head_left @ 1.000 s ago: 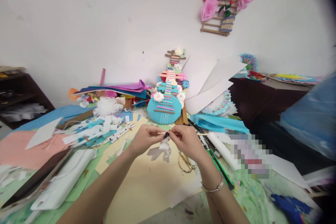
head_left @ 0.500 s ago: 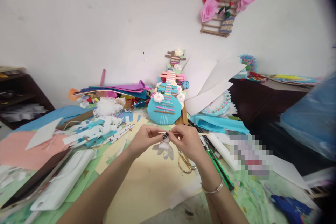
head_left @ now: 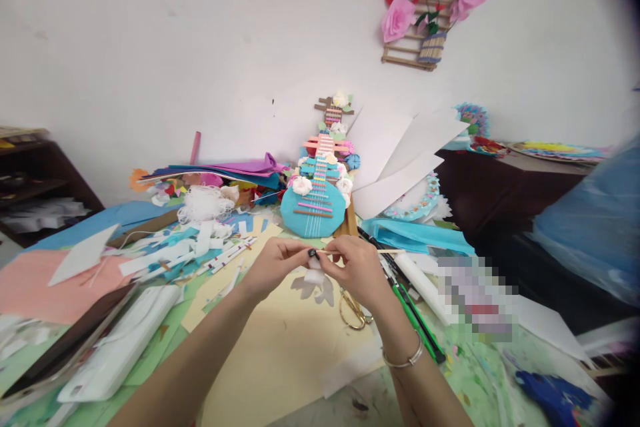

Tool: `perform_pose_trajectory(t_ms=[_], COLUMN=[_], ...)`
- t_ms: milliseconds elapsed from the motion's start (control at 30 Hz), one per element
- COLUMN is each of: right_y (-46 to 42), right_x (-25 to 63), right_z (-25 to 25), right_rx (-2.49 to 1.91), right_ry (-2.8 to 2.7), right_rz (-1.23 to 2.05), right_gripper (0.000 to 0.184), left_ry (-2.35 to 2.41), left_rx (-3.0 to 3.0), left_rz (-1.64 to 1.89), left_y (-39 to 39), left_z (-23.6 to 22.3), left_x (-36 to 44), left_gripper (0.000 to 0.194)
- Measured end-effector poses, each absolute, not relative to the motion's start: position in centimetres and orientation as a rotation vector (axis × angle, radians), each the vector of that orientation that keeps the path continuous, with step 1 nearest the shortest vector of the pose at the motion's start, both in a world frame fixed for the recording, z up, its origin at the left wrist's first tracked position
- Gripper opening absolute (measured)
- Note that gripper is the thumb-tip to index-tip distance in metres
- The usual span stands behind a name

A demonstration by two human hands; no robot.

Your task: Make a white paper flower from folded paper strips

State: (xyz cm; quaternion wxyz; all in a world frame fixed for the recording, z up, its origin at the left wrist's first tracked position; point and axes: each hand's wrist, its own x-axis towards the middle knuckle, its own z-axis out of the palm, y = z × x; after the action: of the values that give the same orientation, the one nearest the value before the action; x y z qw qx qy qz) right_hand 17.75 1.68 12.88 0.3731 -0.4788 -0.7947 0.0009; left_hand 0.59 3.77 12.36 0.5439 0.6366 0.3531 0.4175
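Above the cream paper sheet point(head_left: 270, 360), my two hands meet fingertip to fingertip. My left hand point(head_left: 275, 267) pinches the top of a small white paper piece point(head_left: 315, 275), which hangs below the fingers. A thin pale stick point(head_left: 393, 251) runs through the pinched fingers of my right hand point(head_left: 354, 263), its far end poking out to the right. Where stick and paper join is mostly hidden by the fingers. Gold-handled scissors point(head_left: 354, 310) lie just below my right hand. Beyond the hands stands a blue paper lute point(head_left: 313, 209) with white strings and flowers.
White paper strips point(head_left: 165, 250) and white string point(head_left: 207, 203) clutter the left. A white power bank-like block point(head_left: 123, 340) lies nearer. To the right are a green-and-black cutter point(head_left: 420, 323), a white roll point(head_left: 427, 287) and a blue glue gun point(head_left: 553, 397).
The stick has slid right and sticks out farther past my right hand; its left end no longer shows over the left fingers. The hanging white paper has shifted and looks shorter.
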Motion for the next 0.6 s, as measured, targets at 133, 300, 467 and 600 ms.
perform_pose_trajectory(t_ms=[133, 300, 467, 600], right_y=[1.60, 1.47, 1.57, 1.71], right_x=[17.74, 18.15, 18.60, 18.67], right_z=[12.96, 13.21, 13.50, 13.43], right_rx=[-1.227, -1.228, -1.246, -1.251], right_ry=[-2.044, -2.117, -2.187, -2.215], right_rz=[-0.026, 0.040, 0.080, 0.105], right_gripper=[0.021, 0.020, 0.025, 0.024], left_ry=[0.856, 0.914, 0.945, 0.924], left_rx=[1.596, 1.739, 1.816, 1.860], left_rz=[0.996, 1.012, 1.023, 1.017], left_y=[3.78, 3.78, 3.76, 3.85], left_z=[12.42, 12.39, 12.19, 11.86], left_x=[0.45, 0.50, 0.58, 0.50], left_gripper=[0.025, 0.025, 0.025, 0.025])
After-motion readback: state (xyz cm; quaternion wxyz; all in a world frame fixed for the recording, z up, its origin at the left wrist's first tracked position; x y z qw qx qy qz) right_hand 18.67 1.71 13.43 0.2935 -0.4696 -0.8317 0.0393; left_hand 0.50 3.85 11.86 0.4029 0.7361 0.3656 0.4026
